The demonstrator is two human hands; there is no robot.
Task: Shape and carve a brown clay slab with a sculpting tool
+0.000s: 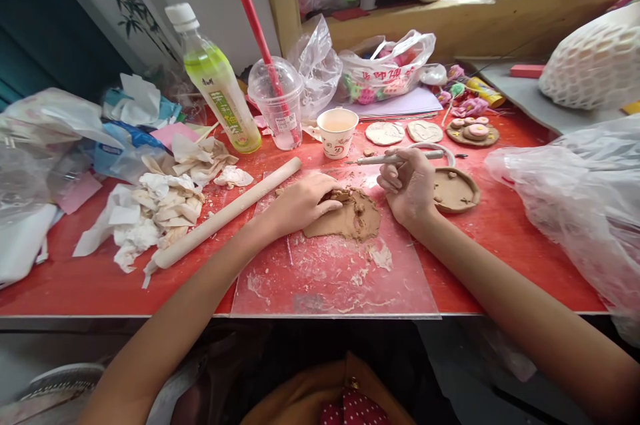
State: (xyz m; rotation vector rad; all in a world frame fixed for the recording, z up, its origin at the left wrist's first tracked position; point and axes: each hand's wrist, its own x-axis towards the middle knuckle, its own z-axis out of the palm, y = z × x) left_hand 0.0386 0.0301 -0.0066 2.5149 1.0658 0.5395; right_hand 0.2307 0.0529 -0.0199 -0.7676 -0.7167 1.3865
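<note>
A flattened, uneven slab of brown clay lies on a clear plastic sheet smeared with clay bits. My left hand rests on the slab's left part, thumb stretched apart and fingers lying over the clay; their tips are partly hidden. Right of the slab, my right hand is raised and closed around a slim grey pen-like clay tool. The tool's thin tip points left, above the far edge of the slab, apart from it. Beyond my right wrist sits a round clay dish with a raised rim.
A rolling pin lies left of the sheet, beside crumpled tissues. Behind stand a drink bottle, a plastic cup with a red-handled brush, and a paper cup. Plastic bags crowd the right side.
</note>
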